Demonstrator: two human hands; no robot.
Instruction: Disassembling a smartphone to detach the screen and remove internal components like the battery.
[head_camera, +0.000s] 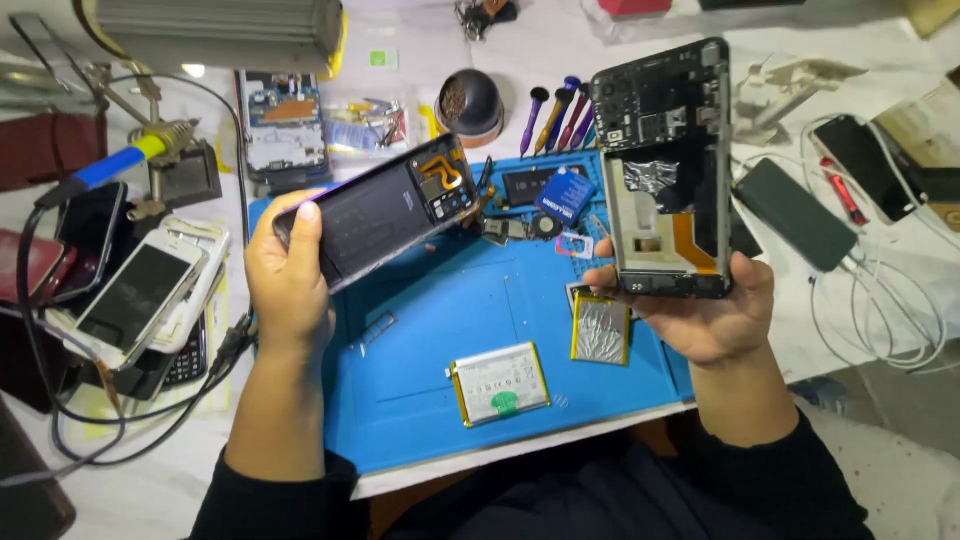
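My left hand (288, 290) grips a dark phone back cover (385, 210), its inner side up, with an orange flex cable near its camera end. My right hand (705, 310) holds an opened phone body (665, 165) upright by its lower end, with circuit board, empty battery bay and orange flex visible. Both are raised above a blue repair mat (420, 400). On the mat lie two flat batteries, one white (498, 383) near the front and one silver (601, 328) just under my right hand.
Several purple-handled screwdrivers (560, 115) and small parts lie at the mat's far edge. A pile of phones (140, 295) and dark cables sits left, a soldering iron (120, 160) behind it. A dark power bank (795, 212) and white cables lie right.
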